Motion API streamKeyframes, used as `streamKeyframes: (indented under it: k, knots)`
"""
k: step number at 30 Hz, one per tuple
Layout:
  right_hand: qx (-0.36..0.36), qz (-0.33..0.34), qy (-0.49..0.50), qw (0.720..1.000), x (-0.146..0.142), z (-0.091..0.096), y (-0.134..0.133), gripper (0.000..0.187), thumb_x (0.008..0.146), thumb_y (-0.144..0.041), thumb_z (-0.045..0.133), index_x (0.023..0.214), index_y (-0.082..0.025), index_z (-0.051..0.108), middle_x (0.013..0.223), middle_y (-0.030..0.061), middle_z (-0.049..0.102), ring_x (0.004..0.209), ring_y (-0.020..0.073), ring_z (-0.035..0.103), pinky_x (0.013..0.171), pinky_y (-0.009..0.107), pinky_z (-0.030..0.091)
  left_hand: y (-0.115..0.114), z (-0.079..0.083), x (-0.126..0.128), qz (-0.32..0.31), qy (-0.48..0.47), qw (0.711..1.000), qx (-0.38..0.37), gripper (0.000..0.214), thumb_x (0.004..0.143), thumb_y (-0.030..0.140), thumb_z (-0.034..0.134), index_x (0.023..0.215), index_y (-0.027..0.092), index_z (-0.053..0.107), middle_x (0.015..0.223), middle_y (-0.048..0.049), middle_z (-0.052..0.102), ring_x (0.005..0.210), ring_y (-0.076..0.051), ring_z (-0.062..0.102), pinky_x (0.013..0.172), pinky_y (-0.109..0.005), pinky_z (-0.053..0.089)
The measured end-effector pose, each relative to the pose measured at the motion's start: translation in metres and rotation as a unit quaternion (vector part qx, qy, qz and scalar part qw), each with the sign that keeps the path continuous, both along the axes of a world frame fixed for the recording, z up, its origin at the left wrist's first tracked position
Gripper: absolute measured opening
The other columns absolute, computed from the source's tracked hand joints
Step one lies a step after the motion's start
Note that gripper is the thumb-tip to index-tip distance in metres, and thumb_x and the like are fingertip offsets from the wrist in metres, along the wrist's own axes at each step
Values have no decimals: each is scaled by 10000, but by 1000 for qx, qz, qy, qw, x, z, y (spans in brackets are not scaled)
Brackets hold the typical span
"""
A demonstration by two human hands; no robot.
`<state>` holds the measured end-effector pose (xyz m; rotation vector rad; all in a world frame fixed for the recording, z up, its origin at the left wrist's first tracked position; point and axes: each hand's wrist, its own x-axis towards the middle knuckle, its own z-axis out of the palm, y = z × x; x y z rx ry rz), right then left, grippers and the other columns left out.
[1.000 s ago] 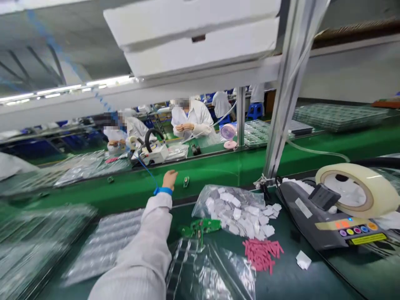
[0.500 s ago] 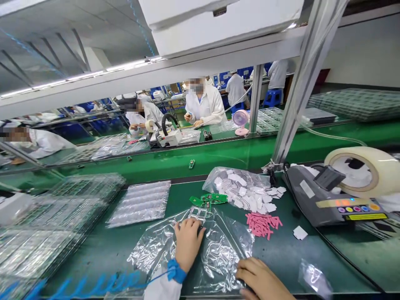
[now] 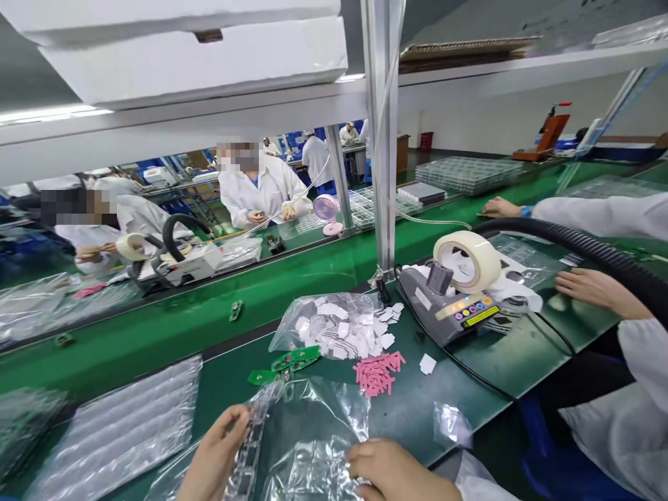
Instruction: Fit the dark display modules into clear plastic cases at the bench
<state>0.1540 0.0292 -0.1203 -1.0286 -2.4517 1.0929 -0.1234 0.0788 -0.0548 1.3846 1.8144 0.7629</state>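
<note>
My left hand (image 3: pixel 216 456) is closed on the edge of a clear plastic tray (image 3: pixel 250 452), which stands tilted up on its side. Right of the tray a clear plastic bag (image 3: pixel 318 431) lies crinkled on the green bench. At the bag's right side my right hand (image 3: pixel 394 470) has its fingers curled on the film. Beyond the bag lie several green circuit boards (image 3: pixel 295 358). A pile of small pink strips (image 3: pixel 378 374) is to their right, and behind it sits a bag of white pieces (image 3: pixel 334 323).
A grey tape dispenser (image 3: pixel 443 313) with a large tape roll (image 3: pixel 467 263) stands at the right, its black cable running along the bench. A ridged, film-wrapped tray (image 3: pixel 125 424) lies left. A co-worker's hand (image 3: pixel 595 289) rests at far right. A green conveyor (image 3: pixel 307 268) runs behind a metal post (image 3: pixel 383 174).
The view has swung right. My left hand lay flat over the clear tray and now grips its edge, with the tray tipped up. My right hand stays at the bag's right side.
</note>
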Motion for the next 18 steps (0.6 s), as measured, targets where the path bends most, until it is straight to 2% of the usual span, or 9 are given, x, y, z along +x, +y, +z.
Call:
streamKeyframes:
  k: [2,4,6,8,11,13,16,18]
  knots:
    - [1,19,-2,1000,-2,-4,2,185,793,-146,626,975,-138,658,1147,69,638,1011,178,605,919,222,421,1,4,0,-4,-52,997,-57,410,641,643,591,663,234,575,850,-63,653,898,-295,618,824,-465,526]
    - [8,35,-4,999,-3,-5,2,188,795,-188,649,974,-131,662,1172,84,632,1020,183,608,908,226,432,3,3,4,-18,-48,994,-95,396,630,637,607,671,243,604,1056,-88,652,1127,-345,531,960,-492,437]
    - [20,39,-5,999,0,-2,0,184,796,-234,668,962,-155,667,1190,74,628,1031,179,606,917,243,428,5,2,8,-40,-2,995,-96,372,606,617,634,669,251,620,1199,-95,610,1241,-385,426,999,-512,380]
    - [36,20,-6,999,10,9,-3,166,806,-248,664,963,-192,663,1181,40,635,1037,165,599,947,266,407,6,3,13,-44,27,995,-81,361,586,597,658,694,254,627,1265,-107,577,1255,-414,400,980,-532,380]
    - [65,-97,-38,992,42,33,0,183,858,-219,589,1037,-225,628,1173,10,625,1084,146,555,973,276,390,2,14,20,-14,-1,998,-62,370,670,614,588,756,255,598,1334,-112,527,1264,-392,405,988,-535,371]
    - [76,-206,-92,971,68,45,16,202,890,-177,526,1076,-189,605,1167,48,612,1091,161,544,963,296,411,-2,24,28,-5,-36,999,-35,368,718,617,545,767,253,564,1326,-98,535,1297,-357,376,1040,-535,314]
    - [73,-319,-179,928,97,48,55,218,914,-126,475,1112,-119,566,1152,101,590,1034,188,574,902,356,468,-8,38,47,-6,-130,991,-22,344,732,582,570,761,241,532,1255,-63,593,1314,-307,368,1104,-506,243]
    - [60,-367,-238,897,104,42,80,219,908,-182,527,1116,-120,553,1128,91,585,964,192,599,823,377,511,-10,42,65,-20,-243,969,-46,308,756,532,584,748,231,518,1224,-36,619,1288,-273,417,1117,-460,262]
